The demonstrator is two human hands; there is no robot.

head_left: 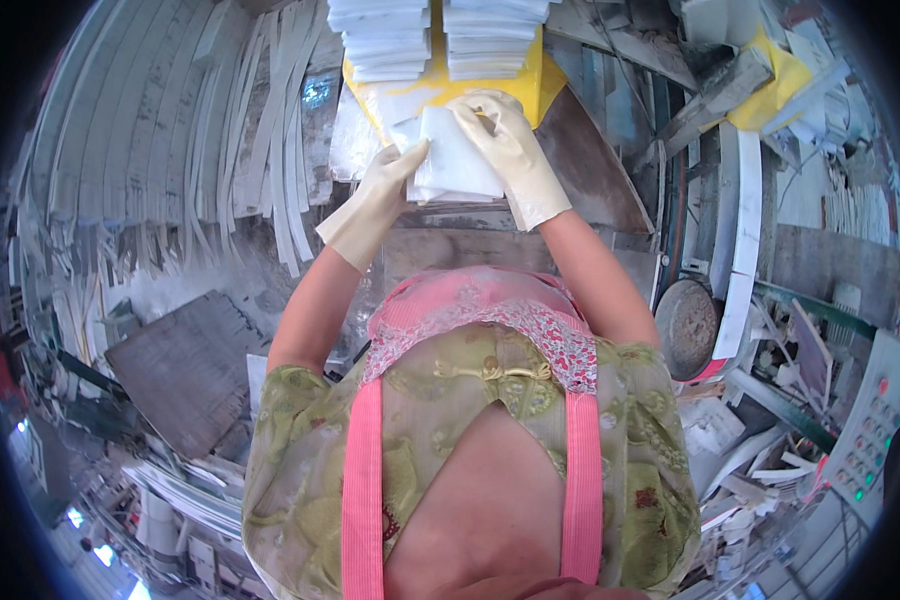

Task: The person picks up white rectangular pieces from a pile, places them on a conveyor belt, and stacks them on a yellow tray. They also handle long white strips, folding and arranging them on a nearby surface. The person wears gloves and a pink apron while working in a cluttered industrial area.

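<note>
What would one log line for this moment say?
left hand: gloved, holds white stack | right hand: gloved, on stack top | behind: yellow tray, two white piles

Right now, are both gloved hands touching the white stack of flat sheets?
Touching. The head view shows the left hand and right hand both pressed against the white stack of flat sheets.

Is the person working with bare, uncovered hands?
No: both the left hand and the right hand wear cream rubber gloves while they hold a small stack of white sheets.
</note>
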